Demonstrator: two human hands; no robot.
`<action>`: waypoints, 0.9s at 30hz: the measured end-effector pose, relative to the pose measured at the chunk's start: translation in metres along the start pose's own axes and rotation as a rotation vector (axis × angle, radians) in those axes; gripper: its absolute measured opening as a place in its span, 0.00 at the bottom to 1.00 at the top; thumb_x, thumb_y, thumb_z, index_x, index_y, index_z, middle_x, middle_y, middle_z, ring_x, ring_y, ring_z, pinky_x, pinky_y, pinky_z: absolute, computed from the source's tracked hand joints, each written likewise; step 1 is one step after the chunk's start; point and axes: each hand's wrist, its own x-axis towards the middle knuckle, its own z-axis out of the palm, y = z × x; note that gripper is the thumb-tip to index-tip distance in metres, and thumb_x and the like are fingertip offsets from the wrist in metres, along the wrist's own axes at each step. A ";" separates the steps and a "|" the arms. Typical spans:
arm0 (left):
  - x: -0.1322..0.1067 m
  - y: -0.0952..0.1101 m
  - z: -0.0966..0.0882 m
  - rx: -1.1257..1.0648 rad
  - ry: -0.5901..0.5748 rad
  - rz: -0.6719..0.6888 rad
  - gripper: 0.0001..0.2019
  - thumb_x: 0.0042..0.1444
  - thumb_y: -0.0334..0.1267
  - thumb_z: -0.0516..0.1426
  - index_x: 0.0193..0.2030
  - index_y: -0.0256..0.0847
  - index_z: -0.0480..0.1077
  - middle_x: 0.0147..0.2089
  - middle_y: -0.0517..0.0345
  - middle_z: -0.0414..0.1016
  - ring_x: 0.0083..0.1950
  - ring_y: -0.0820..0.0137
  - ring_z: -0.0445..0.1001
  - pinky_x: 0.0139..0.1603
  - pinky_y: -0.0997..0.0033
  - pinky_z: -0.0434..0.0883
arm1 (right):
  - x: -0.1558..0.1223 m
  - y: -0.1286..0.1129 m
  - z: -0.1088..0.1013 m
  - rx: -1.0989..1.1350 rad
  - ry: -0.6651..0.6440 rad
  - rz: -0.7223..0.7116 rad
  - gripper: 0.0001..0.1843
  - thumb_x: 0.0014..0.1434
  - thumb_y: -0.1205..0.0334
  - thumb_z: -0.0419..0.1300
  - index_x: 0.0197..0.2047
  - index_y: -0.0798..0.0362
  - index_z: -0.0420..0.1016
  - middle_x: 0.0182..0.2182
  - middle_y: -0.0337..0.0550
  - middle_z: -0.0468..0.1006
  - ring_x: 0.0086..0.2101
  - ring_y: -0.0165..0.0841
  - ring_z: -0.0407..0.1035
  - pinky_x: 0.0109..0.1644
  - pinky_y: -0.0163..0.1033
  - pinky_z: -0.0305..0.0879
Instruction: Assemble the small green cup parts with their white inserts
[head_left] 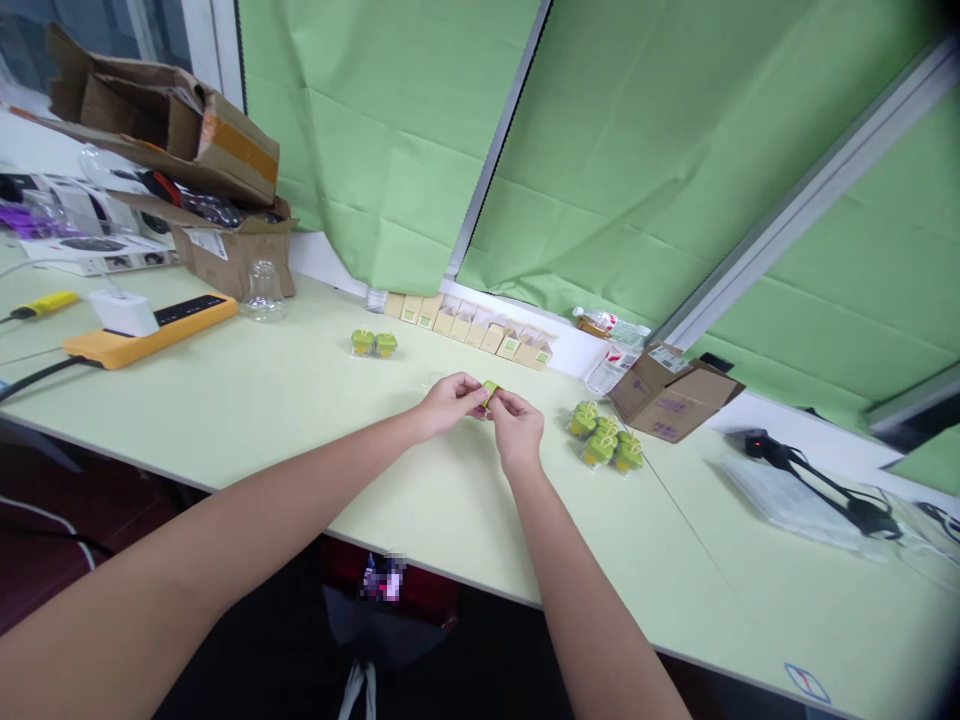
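Both my hands meet over the middle of the pale green table [270, 400]. My left hand [448, 402] and my right hand [516, 428] pinch a small green piece [490, 389] between their fingertips. Two like green pieces [373, 343] stand together further back on the left. A heap of several more green pieces [606, 439] lies just right of my right hand. Along the wall stands a row of small beige cartons [472, 325].
An open brown box [670, 395] sits beyond the heap, with plastic wrappers [611, 345] behind it. At far left lie an orange power strip [150, 330], a clear jar [264, 290] and stacked cardboard boxes [195, 180]. Black cables [817, 485] lie at right. Green blinds [615, 150] hang behind.
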 end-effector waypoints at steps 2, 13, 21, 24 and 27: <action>0.000 0.000 0.000 0.002 0.005 -0.006 0.21 0.49 0.49 0.67 0.37 0.33 0.67 0.35 0.54 0.77 0.35 0.69 0.79 0.48 0.57 0.76 | 0.000 -0.002 0.000 0.024 -0.017 0.026 0.20 0.45 0.52 0.68 0.38 0.57 0.82 0.33 0.46 0.83 0.31 0.36 0.76 0.36 0.40 0.74; -0.002 0.001 0.002 0.003 -0.010 0.003 0.20 0.50 0.49 0.67 0.37 0.34 0.67 0.34 0.54 0.77 0.36 0.69 0.79 0.48 0.58 0.76 | 0.002 0.008 0.000 -0.063 -0.006 -0.052 0.19 0.47 0.51 0.66 0.38 0.56 0.82 0.33 0.45 0.83 0.31 0.36 0.75 0.38 0.40 0.74; 0.002 0.004 -0.005 -0.065 0.009 -0.074 0.15 0.53 0.44 0.65 0.37 0.33 0.72 0.35 0.52 0.78 0.34 0.69 0.80 0.49 0.59 0.77 | 0.004 0.005 -0.002 -0.035 -0.042 -0.059 0.17 0.47 0.54 0.65 0.38 0.55 0.83 0.32 0.43 0.83 0.31 0.35 0.75 0.38 0.40 0.73; 0.003 0.003 -0.008 -0.006 0.042 -0.082 0.12 0.52 0.39 0.67 0.37 0.32 0.74 0.34 0.52 0.78 0.33 0.70 0.79 0.48 0.60 0.77 | 0.004 0.004 -0.002 -0.023 -0.074 -0.055 0.17 0.47 0.56 0.64 0.38 0.56 0.83 0.31 0.42 0.83 0.31 0.35 0.74 0.38 0.40 0.72; 0.004 0.003 -0.009 0.076 0.071 -0.079 0.09 0.52 0.36 0.66 0.35 0.32 0.75 0.33 0.53 0.78 0.32 0.71 0.78 0.47 0.61 0.77 | 0.002 0.003 -0.003 -0.039 -0.102 -0.056 0.16 0.47 0.57 0.63 0.38 0.55 0.83 0.31 0.41 0.82 0.31 0.34 0.74 0.38 0.39 0.71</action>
